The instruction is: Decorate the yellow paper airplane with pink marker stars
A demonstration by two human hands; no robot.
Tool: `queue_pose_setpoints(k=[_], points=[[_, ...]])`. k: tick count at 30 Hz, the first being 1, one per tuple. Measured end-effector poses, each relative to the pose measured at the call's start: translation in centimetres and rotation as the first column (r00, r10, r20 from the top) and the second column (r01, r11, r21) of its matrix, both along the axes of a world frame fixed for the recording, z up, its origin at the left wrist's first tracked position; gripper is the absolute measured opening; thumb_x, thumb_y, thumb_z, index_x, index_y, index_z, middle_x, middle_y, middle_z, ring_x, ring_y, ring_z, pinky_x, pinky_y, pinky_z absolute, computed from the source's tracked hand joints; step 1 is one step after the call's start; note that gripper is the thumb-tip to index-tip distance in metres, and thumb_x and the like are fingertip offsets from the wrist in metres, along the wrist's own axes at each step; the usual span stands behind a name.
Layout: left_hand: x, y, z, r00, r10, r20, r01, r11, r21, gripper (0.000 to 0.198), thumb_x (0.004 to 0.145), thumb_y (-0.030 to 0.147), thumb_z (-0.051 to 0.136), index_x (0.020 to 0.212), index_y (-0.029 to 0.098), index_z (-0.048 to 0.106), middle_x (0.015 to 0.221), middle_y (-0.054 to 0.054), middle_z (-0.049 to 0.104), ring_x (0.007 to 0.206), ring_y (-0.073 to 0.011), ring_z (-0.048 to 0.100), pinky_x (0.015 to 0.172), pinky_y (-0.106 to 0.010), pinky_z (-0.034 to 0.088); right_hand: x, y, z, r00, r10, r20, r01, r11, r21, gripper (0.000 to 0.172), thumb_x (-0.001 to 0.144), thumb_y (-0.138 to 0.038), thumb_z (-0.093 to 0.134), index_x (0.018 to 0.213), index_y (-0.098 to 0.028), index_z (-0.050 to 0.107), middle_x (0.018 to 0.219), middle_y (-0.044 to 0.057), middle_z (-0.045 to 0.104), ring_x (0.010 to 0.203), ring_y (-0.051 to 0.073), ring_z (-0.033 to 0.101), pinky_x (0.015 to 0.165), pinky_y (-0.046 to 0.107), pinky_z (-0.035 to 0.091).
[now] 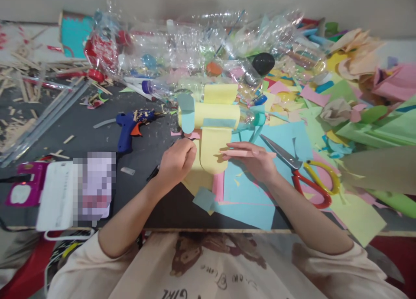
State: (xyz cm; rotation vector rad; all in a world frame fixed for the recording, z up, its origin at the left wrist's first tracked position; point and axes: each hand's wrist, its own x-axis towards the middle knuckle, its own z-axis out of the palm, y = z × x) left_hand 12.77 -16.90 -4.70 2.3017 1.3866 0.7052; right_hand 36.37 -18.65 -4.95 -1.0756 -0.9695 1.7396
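Note:
A yellow paper model [215, 128] with pale blue trim lies on the dark table in the middle of the head view. My left hand [177, 162] is curled closed at its lower left edge, and a dark thin object pokes out beneath it. My right hand [255, 158] rests by the model's right side and pinches a narrow pink paper strip [238, 153] laid across its fingers. A pink sheet [218, 186] and blue sheets [250, 199] lie under the model.
Red-and-yellow scissors [305, 173] lie right of my right hand. A blue glue gun [130, 128] sits to the left. A white phone [65, 195] rests near the table's left front edge. Clear plastic bottles [195, 52] and paper scraps [351, 95] crowd the back and right.

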Motion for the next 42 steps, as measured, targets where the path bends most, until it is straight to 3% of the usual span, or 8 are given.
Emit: queue_pose_setpoints(k=[6,10,13,19,25,30,34,42], points=[[-0.3,-0.1,-0.2,0.999,-0.038,-0.029,0.038,0.999,-0.006,0.026,0.101,0.030,0.037,0.090,0.021,0.059,0.082,-0.003,0.068,0.079,-0.0160,0.063,0.072,-0.025,0.046,0.4,-0.1,-0.3,1.000,0.000,-0.029,0.001,1.000,0.028,0.043,0.075,-0.060,0.069,0.097,-0.024,0.078,0.095,0.009,0.081,0.090,0.029,0.076,0.094,0.053,0.054],[-0.4,-0.1,-0.4,1.000,0.018,0.010,-0.017,0.991,-0.129,0.027,0.102,0.034,0.036,0.112,0.021,0.057,0.094,-0.003,0.073,0.084,-0.0151,0.068,0.073,-0.023,0.049,0.4,-0.4,-0.5,1.000,0.019,-0.005,-0.019,0.999,0.050,0.047,0.077,-0.065,0.067,0.097,-0.024,0.079,0.096,0.009,0.081,0.090,0.028,0.075,0.093,0.051,0.054],[-0.3,-0.1,-0.7,0.999,-0.040,-0.016,0.038,0.994,-0.104,0.031,0.102,0.034,0.038,0.123,0.020,0.056,0.101,-0.005,0.074,0.091,-0.0168,0.069,0.081,-0.025,0.050,0.5,-0.5,-0.4,0.998,0.036,0.046,-0.041,0.994,0.101,0.049,0.079,-0.068,0.065,0.094,-0.024,0.080,0.097,0.009,0.080,0.088,0.027,0.075,0.093,0.050,0.055],[0.0,-0.2,-1.5,0.980,-0.182,-0.077,0.180,0.983,-0.032,0.032,0.101,0.035,0.047,0.126,0.017,0.057,0.095,-0.005,0.072,0.085,-0.0171,0.068,0.081,-0.028,0.050,0.8,-0.7,0.1,0.998,0.053,0.017,-0.054,0.989,0.137,0.042,0.080,-0.060,0.068,0.085,-0.021,0.081,0.075,0.006,0.078,0.062,0.021,0.072,0.067,0.039,0.061],[0.2,-0.5,-1.8,0.947,-0.250,-0.199,0.278,0.953,0.124,0.037,0.104,0.039,0.041,0.122,0.013,0.060,0.093,-0.009,0.069,0.087,-0.0209,0.066,0.075,-0.029,0.048,0.9,-0.7,0.4,0.997,0.081,0.017,-0.082,0.990,0.118,0.048,0.081,-0.064,0.066,0.081,-0.018,0.081,0.063,0.007,0.076,0.046,0.017,0.065,0.039,0.027,0.049],[0.2,-0.5,-1.6,0.918,-0.257,-0.302,0.303,0.946,0.116,0.034,0.104,0.037,0.043,0.125,0.016,0.059,0.087,-0.006,0.063,0.082,-0.0194,0.063,0.072,-0.028,0.047,0.9,-0.3,0.3,0.997,-0.067,0.047,0.061,0.991,0.120,0.051,0.073,-0.070,0.068,0.078,-0.021,0.081,0.061,0.005,0.075,0.054,0.021,0.069,0.056,0.036,0.059],[0.1,-0.7,-1.5,0.907,-0.241,-0.345,0.308,0.939,0.155,0.035,0.103,0.035,0.047,0.131,0.016,0.056,0.085,-0.005,0.061,0.079,-0.0190,0.061,0.071,-0.027,0.046,0.9,-0.1,0.1,0.987,-0.152,0.047,0.148,0.986,0.083,0.052,0.068,-0.073,0.070,0.078,-0.023,0.079,0.065,0.004,0.076,0.057,0.022,0.071,0.058,0.038,0.060],[0.1,-0.8,-1.3,0.899,-0.250,-0.359,0.313,0.941,0.127,0.038,0.099,0.031,0.055,0.136,0.022,0.054,0.085,-0.002,0.059,0.076,-0.0164,0.058,0.070,-0.026,0.044,1.0,-0.4,-0.4,0.968,-0.147,0.203,0.109,0.977,0.184,0.030,0.076,-0.053,0.078,0.079,-0.023,0.078,0.073,0.003,0.077,0.069,0.019,0.073,0.066,0.033,0.060]])
